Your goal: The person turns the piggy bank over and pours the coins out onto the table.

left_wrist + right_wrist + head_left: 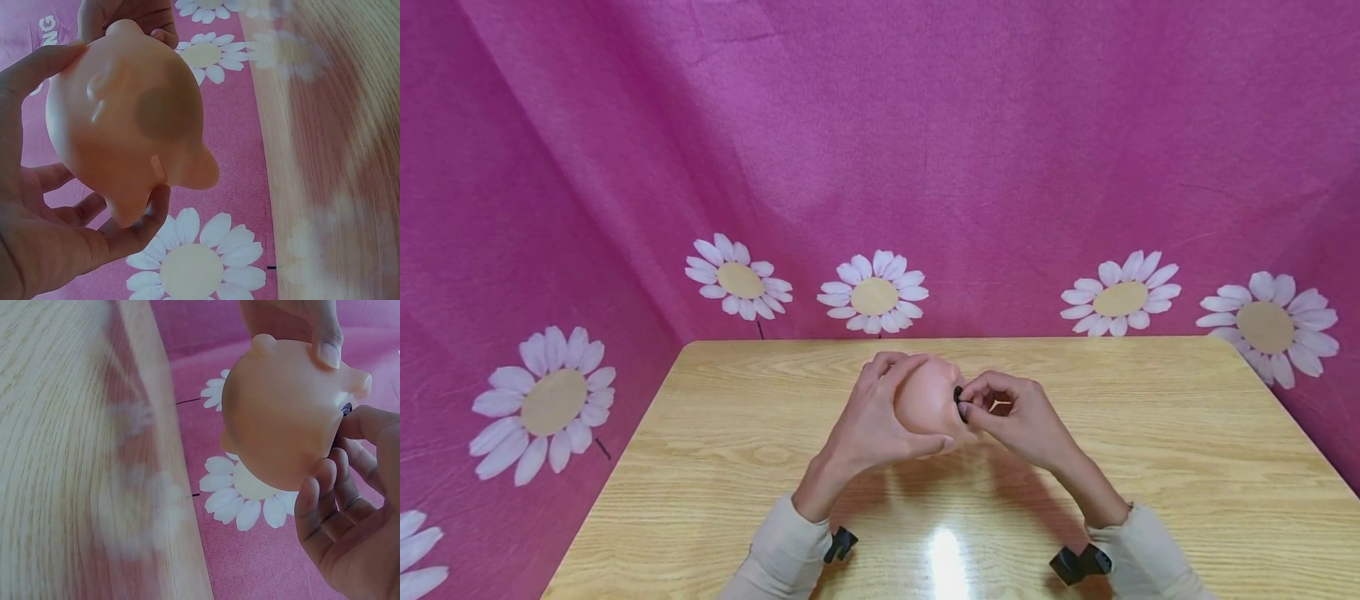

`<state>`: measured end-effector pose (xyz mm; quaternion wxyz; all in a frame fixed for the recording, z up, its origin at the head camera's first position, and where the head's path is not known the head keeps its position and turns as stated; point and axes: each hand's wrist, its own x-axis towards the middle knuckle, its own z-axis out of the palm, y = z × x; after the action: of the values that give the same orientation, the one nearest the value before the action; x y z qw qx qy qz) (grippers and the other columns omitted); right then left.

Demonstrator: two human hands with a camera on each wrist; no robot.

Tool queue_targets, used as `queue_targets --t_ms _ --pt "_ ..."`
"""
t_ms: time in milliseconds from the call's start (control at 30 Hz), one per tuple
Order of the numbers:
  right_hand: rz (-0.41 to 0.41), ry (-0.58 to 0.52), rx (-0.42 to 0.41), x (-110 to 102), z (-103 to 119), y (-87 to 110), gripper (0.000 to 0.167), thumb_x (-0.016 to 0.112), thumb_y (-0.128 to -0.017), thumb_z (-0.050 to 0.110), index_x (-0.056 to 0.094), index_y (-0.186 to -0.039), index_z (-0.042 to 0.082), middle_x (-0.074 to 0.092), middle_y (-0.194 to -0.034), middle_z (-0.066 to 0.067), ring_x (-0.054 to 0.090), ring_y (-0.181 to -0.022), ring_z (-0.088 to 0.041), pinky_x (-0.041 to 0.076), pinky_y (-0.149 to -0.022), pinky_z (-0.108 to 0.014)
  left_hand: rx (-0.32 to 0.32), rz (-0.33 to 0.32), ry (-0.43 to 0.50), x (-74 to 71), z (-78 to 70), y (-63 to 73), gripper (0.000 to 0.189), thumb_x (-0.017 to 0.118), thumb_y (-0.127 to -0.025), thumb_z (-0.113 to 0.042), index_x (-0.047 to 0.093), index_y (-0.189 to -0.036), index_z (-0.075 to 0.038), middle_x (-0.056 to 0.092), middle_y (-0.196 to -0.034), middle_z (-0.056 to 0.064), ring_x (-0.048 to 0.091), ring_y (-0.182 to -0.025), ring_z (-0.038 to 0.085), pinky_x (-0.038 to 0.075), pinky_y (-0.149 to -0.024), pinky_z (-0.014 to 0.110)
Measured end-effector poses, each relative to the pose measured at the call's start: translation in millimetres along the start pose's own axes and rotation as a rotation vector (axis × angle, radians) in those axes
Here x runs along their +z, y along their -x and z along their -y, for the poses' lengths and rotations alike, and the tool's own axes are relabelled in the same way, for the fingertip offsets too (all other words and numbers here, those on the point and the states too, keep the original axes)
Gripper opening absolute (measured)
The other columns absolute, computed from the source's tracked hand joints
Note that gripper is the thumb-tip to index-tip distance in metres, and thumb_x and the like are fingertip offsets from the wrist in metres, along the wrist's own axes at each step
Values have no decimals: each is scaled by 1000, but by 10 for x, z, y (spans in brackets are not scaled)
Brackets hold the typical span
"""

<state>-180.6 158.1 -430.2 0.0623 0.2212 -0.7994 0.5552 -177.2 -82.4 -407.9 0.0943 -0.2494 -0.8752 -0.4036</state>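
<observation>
The round pink figure (pixel 922 398), with stubby projections, sits just below the middle of the head view, held between two hands and seemingly raised off the surface (pixel 700 475). On its right side in that view is a small black piece (pixel 959 405); in the right wrist view this shows as a dark sliver at the figure's right edge, mostly hidden by fingers, so I cannot tell how deeply it sits.

The work in hand looks like handling that black piece against the body. To do it well, the figure probably wants a steady grip on the left while the right works the piece squarely at its rim, with small, even effort; a sideways pull could twist the rounded body in the grip.

The left hand (pixel 874 412) spans the figure widely, its fingers curved over the upper left and its thumb along the lower edge. The right hand (pixel 1021 419) has thumb and fingertips drawn close together, pinching the black piece.

Further out, a pale sleeve covers each forearm, with a black device (pixel 841 543) by the left wrist. A magenta cloth (pixel 880 125) with white flowers fills the upper frame.
</observation>
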Motion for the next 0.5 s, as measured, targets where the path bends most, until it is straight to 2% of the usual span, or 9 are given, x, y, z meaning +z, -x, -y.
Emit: queue_targets --t_ms 500 --pt "-49 24 50 15 49 9 13 74 -92 -2 75 -91 12 68 -80 1 63 -75 -6 56 -62 -22 26 -7 -13 2 11 -7 95 100 -66 -40 61 -150 -18 58 -139 7 58 -122 24 59 -96 44"
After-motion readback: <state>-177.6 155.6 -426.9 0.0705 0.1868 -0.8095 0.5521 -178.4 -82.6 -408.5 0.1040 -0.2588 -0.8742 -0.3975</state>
